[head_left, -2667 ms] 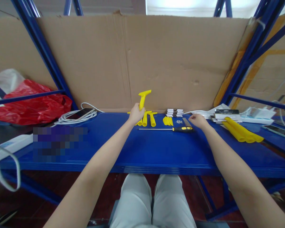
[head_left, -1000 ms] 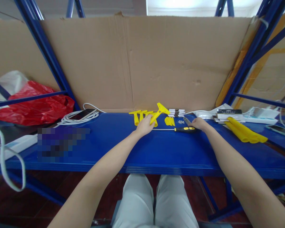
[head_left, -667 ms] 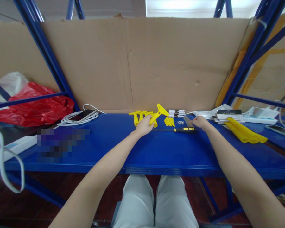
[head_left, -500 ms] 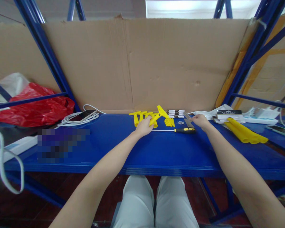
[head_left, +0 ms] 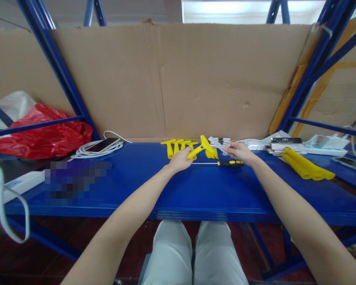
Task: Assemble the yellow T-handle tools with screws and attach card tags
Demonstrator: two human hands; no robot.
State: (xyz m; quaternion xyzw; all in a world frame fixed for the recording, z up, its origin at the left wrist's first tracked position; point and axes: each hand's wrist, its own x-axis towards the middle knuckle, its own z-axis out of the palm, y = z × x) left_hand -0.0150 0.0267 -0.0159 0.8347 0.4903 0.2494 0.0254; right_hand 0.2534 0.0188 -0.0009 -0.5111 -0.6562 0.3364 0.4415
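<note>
My left hand point(head_left: 181, 159) is closed round the handle of a yellow scraper point(head_left: 199, 149), its wide head pointing up and right. In my right hand point(head_left: 238, 151) is a thin metal blade point(head_left: 217, 144), pinched at one end and slanting toward the scraper head. Several yellow T-shaped pieces point(head_left: 170, 150) lie in a row behind my left hand. Small yellow parts point(head_left: 215, 153) and white-and-black packets point(head_left: 225, 140) sit behind the blade. In front of both hands lies a screwdriver point(head_left: 230, 163) with a black and yellow handle.
On the right of the blue table point(head_left: 195, 190) are yellow tubes point(head_left: 307, 166), stacked packets point(head_left: 285, 144) and a power strip point(head_left: 326, 150). A coiled white cable point(head_left: 99, 148) and a red bag point(head_left: 47, 132) are on the left. Cardboard point(head_left: 210, 79) stands behind.
My right hand has moved left and lifted the metal blade from the table toward the scraper. The scraper head in my left hand has tilted right and lower.
</note>
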